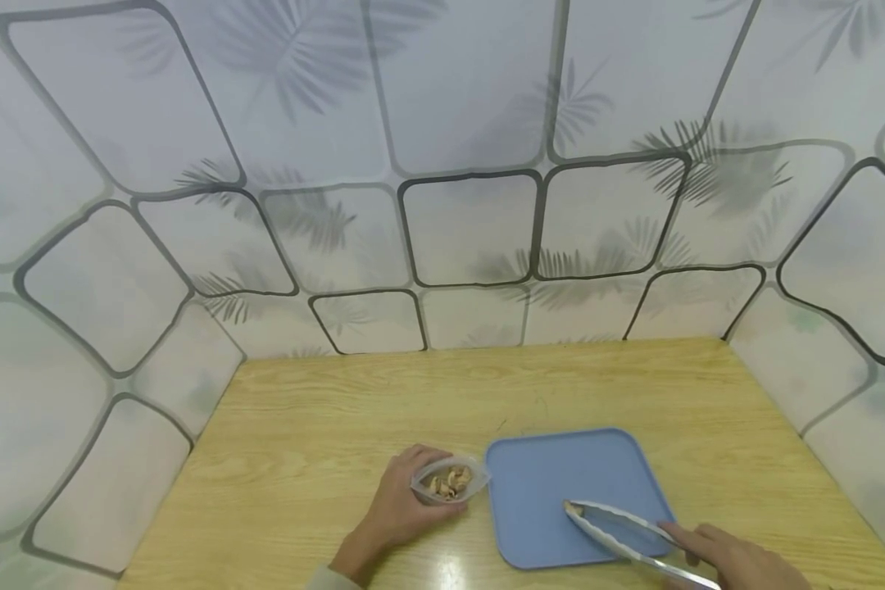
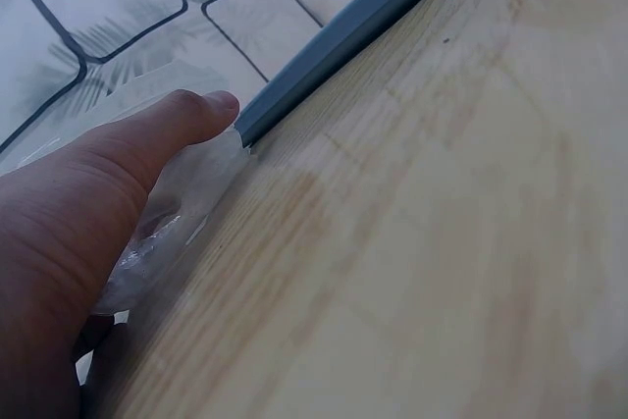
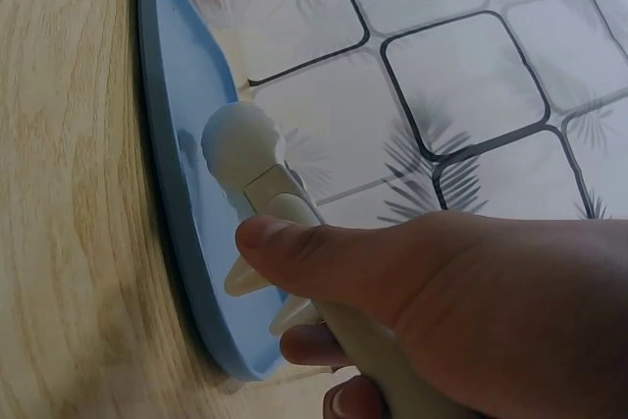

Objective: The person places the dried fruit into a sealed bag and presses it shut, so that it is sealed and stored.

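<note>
My left hand (image 1: 407,501) holds a clear plastic bag (image 1: 479,483) upright with its mouth spread, fingers on the far side and thumb on the near side. Several small brown pieces (image 1: 450,482) lie inside; their kind is too small to tell. In the left wrist view the thumb presses along the bag (image 2: 186,198). To the right, my right hand (image 1: 737,559) grips a pair of tongs (image 1: 612,541) by the arms. Between the tong tips, over the blue tray (image 1: 546,459), is one brown piece (image 1: 572,508). The right wrist view shows the tongs (image 3: 245,149) over the tray.
Both the bag and the tray are on a wood-grain table (image 1: 324,410). The bag's right edge meets the tray's left rim. A wall covering (image 1: 472,229) with dark outlines and leaf prints rises behind the table and along both sides.
</note>
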The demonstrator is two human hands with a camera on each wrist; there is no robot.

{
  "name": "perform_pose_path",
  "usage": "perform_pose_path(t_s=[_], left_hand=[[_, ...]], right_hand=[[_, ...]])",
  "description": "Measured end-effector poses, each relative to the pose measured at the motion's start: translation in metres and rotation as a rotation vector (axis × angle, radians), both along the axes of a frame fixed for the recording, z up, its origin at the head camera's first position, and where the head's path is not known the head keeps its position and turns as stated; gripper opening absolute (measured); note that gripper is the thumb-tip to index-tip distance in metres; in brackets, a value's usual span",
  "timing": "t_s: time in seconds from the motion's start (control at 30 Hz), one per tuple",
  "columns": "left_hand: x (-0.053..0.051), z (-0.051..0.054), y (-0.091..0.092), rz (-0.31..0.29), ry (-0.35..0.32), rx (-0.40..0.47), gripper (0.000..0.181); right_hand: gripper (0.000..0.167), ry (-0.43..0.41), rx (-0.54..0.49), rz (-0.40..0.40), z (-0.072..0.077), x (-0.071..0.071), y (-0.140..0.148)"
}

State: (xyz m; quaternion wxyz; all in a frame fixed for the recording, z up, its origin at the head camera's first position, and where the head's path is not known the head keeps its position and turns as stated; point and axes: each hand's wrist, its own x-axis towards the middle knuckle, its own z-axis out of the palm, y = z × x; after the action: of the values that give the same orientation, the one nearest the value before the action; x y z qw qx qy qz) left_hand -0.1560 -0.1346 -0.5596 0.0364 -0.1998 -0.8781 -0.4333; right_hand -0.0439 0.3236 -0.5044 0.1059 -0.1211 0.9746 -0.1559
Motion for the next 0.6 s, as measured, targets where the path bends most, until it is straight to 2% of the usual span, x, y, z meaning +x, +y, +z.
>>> perform_pose_path(t_s=[0.17, 0.33, 0.43, 0.6], left_hand=[[0.000, 0.001, 0.000, -0.005, 0.012, -0.004, 0.067], [0.000, 0.001, 0.000, -0.004, 0.004, -0.002, 0.066], [0.001, 0.001, 0.000, -0.001, -0.002, 0.004, 0.066], [0.001, 0.001, 0.000, 0.003, -0.018, 0.005, 0.066]], right_hand=[[0.063, 0.092, 0.001, -0.039, 0.005, 0.001, -0.008], [0.058, 0.249, -0.059, 0.037, 0.010, -0.002, -0.019], [0.059, 0.333, -0.063, 0.047, 0.013, -0.003, -0.031], [0.060, 0.329, -0.077, 0.029, 0.023, -0.010, -0.055]])
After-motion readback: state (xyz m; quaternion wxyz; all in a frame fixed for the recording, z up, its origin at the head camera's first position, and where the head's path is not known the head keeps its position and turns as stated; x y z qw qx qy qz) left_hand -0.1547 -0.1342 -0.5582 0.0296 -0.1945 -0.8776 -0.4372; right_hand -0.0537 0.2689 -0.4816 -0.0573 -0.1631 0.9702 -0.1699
